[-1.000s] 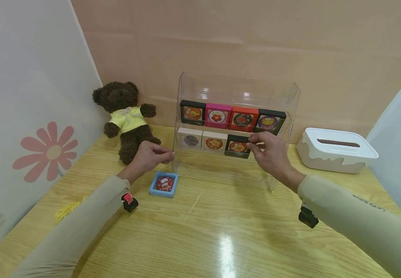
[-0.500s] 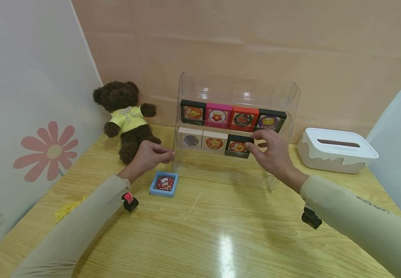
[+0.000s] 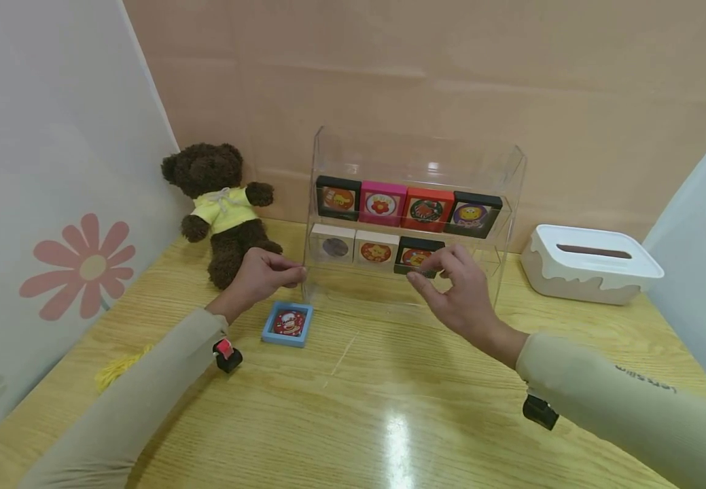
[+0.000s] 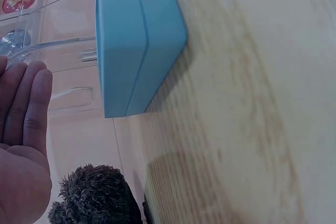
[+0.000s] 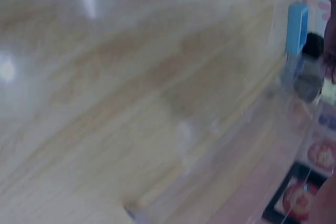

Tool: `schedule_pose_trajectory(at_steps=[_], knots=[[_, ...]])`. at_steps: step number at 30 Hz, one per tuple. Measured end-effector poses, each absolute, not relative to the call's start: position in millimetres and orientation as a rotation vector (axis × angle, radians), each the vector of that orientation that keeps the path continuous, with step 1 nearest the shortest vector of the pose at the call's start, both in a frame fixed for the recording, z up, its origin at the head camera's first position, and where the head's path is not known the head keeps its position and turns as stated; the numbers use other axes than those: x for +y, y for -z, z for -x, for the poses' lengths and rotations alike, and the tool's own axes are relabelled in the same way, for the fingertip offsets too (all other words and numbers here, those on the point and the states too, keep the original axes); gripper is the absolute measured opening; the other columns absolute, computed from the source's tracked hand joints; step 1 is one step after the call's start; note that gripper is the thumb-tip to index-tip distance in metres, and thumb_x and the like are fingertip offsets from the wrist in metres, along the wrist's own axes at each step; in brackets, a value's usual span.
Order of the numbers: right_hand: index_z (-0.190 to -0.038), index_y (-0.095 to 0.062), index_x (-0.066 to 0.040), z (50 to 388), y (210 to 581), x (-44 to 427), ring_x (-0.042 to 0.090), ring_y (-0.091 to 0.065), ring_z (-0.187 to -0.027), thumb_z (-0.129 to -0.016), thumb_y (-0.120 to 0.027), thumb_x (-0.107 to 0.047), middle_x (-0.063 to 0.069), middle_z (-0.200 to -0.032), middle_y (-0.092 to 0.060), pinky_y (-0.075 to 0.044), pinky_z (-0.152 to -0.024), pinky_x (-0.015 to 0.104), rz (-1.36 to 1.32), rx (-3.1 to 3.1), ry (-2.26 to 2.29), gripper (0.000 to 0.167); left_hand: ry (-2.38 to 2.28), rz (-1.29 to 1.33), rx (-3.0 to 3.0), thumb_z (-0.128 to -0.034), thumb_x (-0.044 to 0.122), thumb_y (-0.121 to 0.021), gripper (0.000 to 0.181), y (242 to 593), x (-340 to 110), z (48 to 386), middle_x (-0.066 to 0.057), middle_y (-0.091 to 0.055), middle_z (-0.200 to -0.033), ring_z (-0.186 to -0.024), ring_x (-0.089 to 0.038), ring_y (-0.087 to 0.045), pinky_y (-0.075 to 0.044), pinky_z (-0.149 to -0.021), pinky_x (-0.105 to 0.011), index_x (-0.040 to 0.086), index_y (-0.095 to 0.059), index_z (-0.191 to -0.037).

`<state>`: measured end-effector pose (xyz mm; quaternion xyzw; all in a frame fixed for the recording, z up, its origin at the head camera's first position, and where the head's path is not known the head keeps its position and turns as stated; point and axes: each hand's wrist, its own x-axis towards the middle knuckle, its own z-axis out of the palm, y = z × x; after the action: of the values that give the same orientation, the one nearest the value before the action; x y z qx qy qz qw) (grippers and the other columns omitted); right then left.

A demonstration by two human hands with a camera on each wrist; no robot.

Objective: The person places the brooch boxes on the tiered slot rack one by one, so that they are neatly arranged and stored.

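A clear acrylic display rack (image 3: 420,163) stands at the back of the table. My left hand (image 3: 265,275) pinches its left edge between thumb and fingers. In the left wrist view several fingers of my left hand (image 4: 23,108) lie fairly straight. On the rack's lower visible row sit two white-framed boxes and a black-framed box (image 3: 406,266). My right hand (image 3: 459,292) hovers in front of that black box, thumb and index finger apart, with nothing held, and covers part of it. A light blue square frame (image 3: 268,333) with a red round badge lies on the table, just below my left hand.
A black, a pink (image 3: 383,187), a red and another black box fill the row above. To the left sits a brown teddy bear (image 3: 225,214) in a yellow shirt. A white tissue box (image 3: 591,272) stands right of the rack. Yellow tassels (image 3: 121,369) lie near the left sleeve.
My right hand has let go of the black-framed box and moved left and down in front of it. My left hand stays at the rack's edge.
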<state>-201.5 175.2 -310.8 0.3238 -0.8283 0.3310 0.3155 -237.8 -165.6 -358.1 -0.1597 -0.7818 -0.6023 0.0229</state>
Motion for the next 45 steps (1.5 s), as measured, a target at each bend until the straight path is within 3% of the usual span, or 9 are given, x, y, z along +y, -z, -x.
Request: schedule_pose_trajectory(at_steps=[12,19,25,31,45], knots=[[-0.085,-0.063,-0.008,173,341,144,0.015,-0.054,-0.081,-0.078,-0.079,-0.012,-0.002,-0.088,-0.056,-0.051,-0.065,0.037,-0.947,-2.276,-1.025,0.018,1.871,0.463,-2.43,-0.0861,0.017,-0.073,0.024,359,-166,236,-0.014,-0.071,-0.081,-0.078,-0.037,-0.067,-0.056,-0.07,-0.041,-0.005,-0.074,-0.094],[-0.094,-0.063,-0.006,164,356,131,0.019,-0.058,-0.087,-0.08,-0.078,-0.013,0.001,-0.094,-0.06,-0.053,-0.07,0.038,-0.976,-2.35,-1.111,0.021,1.858,0.457,-2.426,-0.0859,0.016,-0.073,0.022,359,-166,235,-0.013,-0.071,-0.08,-0.077,-0.036,-0.068,-0.056,-0.07,-0.04,-0.005,-0.074,-0.094],[-0.108,-0.062,0.0,158,371,111,0.029,-0.06,-0.095,-0.083,-0.075,-0.013,0.013,-0.104,-0.063,-0.052,-0.077,0.042,-1.001,-2.444,-1.247,0.031,1.848,0.469,-2.423,-0.0862,0.017,-0.072,0.022,358,-166,235,-0.013,-0.071,-0.08,-0.076,-0.036,-0.068,-0.056,-0.068,-0.037,-0.005,-0.074,-0.092],[-0.124,-0.056,0.006,157,384,84,0.028,-0.058,-0.104,-0.088,-0.071,-0.022,0.016,-0.117,-0.06,-0.049,-0.086,0.042,-0.923,-2.663,-1.395,0.048,1.822,0.475,-2.415,-0.0862,0.017,-0.073,0.022,359,-165,235,-0.012,-0.071,-0.08,-0.074,-0.032,-0.068,-0.056,-0.067,-0.037,-0.003,-0.075,-0.092],[-0.135,-0.047,0.006,171,386,54,0.023,-0.059,-0.1,-0.088,-0.07,-0.03,0.017,-0.123,-0.057,-0.049,-0.086,0.038,-0.919,-2.837,-1.242,0.064,1.825,0.473,-2.428,-0.0857,0.019,-0.073,0.024,357,-164,235,-0.012,-0.071,-0.08,-0.073,-0.03,-0.069,-0.056,-0.067,-0.037,-0.003,-0.075,-0.093]])
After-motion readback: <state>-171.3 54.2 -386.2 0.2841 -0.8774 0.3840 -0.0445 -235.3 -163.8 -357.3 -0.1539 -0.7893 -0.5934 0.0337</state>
